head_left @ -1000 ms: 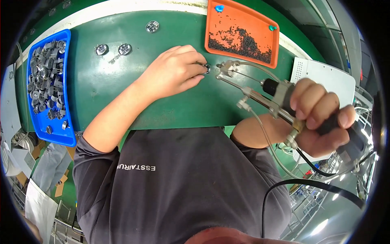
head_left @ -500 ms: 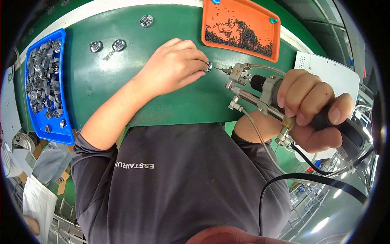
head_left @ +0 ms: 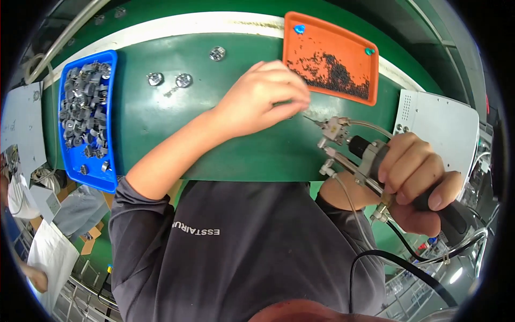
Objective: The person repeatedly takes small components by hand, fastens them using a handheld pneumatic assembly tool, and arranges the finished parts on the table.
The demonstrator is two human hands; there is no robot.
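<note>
My left hand is just below the orange tray, its thumb and fingertips drawn together in a pinch. The tips are slightly blurred, and anything between them is too small to make out. Beneath the thumb, a small dark part on the table is mostly hidden. My right hand is wrapped round the dark handle of a metal dispensing gun with a black knob and clear hoses. Its thin needle points left, close to the left fingertips but apart from them.
The orange tray holds many tiny black pieces. A blue tray at left is heaped with round grey parts with pins. Several similar round parts lie on the green table. A white box stands at right, and a black cable curves below.
My left hand has moved off the small round part it held, toward the orange tray. The gun's needle has drawn slightly back from it. The whole view has shifted a little.
</note>
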